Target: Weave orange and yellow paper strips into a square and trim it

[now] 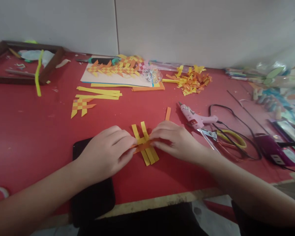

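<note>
Phone, black, lay nearest, partly under the L hand & across the near edge of the red table. L hand pinched the woven strips, yellow w/ orange, at their left side; R hand pinched them at the right side, so they were held btw. both hands. Fingertips hid the ends, so which strip each hand gripped was not fully clear. Paper fish lay farther left, glue gun to the right.

Free tabletop left, glue gun beyond right hand
</note>
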Demonstrator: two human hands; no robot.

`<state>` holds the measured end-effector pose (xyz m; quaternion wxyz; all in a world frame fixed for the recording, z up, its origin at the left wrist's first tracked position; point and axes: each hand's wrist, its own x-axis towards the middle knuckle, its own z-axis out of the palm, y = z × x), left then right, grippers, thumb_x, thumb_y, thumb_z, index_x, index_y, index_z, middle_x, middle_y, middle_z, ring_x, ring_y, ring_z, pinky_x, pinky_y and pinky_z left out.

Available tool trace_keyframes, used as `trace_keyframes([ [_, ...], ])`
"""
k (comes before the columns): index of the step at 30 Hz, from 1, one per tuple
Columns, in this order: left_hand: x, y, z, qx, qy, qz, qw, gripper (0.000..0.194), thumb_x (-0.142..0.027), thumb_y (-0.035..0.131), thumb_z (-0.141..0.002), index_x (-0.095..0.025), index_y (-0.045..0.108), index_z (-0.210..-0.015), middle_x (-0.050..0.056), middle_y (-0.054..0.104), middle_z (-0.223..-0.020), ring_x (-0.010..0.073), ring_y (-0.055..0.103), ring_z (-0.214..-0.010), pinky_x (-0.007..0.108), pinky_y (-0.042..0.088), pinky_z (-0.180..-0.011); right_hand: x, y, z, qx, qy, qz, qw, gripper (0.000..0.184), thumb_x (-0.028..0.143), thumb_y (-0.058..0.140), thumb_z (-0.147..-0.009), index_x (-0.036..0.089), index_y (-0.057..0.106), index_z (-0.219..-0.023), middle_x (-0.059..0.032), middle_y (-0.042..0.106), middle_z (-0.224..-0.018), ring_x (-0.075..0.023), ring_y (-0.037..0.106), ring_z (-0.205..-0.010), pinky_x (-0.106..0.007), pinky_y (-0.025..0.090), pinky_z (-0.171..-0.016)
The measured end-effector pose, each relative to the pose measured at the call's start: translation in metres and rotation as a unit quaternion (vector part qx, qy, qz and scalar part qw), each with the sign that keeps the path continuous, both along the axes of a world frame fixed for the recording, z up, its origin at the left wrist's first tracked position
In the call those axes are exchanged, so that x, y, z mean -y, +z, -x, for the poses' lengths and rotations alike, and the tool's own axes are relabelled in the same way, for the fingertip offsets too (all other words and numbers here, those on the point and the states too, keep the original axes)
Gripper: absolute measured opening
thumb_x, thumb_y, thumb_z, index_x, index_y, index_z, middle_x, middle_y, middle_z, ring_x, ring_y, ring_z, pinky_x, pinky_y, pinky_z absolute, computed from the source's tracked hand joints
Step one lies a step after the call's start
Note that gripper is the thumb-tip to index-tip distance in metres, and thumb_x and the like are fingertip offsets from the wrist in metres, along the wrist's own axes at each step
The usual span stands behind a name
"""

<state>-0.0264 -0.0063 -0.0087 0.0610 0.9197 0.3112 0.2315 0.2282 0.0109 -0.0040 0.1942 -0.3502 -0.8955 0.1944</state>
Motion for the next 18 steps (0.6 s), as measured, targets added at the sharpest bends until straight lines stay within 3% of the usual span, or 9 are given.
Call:
trace_keyframes([
  [6,-0.003,-0.008,-0.001,-0.015,-0.046,0.042,0.998,0.017,-0.021,0.052,-0.097,-0.017,0.069,-0.092,0.007,0.067,-0.086,0.0199,0.058,-0.079,0.034,0.048,-0.071,-0.005,-0.015,0.001,-0.032,-0.019,-0.001,0.999,0.007,0.024,0.066,-0.09,0.022,0.073,-0.093,-0.0042,0.071,-0.091,-0.0186,0.063,-0.09,-0.035,0.051,-0.083],
  [15,-0.007,-0.008,0.0,0.008,-0.039,0.11,0.993,0.024,-0.023,0.046,-0.1,-0.015,0.068,-0.102,0.008,0.071,-0.092,0.0207,0.062,-0.082,0.034,0.05,-0.073,-0.009,-0.02,0.002,-0.048,-0.003,-0.018,0.999,0.01,0.021,0.065,-0.091,0.02,0.075,-0.092,-0.0049,0.071,-0.091,-0.0187,0.062,-0.09,-0.035,0.05,-0.083],
  [18,-0.007,-0.005,0.002,0.016,-0.077,0.129,0.989,0.025,-0.016,0.044,-0.099,-0.017,0.068,-0.105,0.005,0.074,-0.094,0.019,0.066,-0.084,0.032,0.051,-0.074,-0.011,-0.022,0.0,-0.045,0.015,-0.029,0.998,0.013,0.021,0.062,-0.093,0.022,0.075,-0.091,-0.0041,0.072,-0.093,-0.02,0.063,-0.094,-0.038,0.049,-0.088],
])
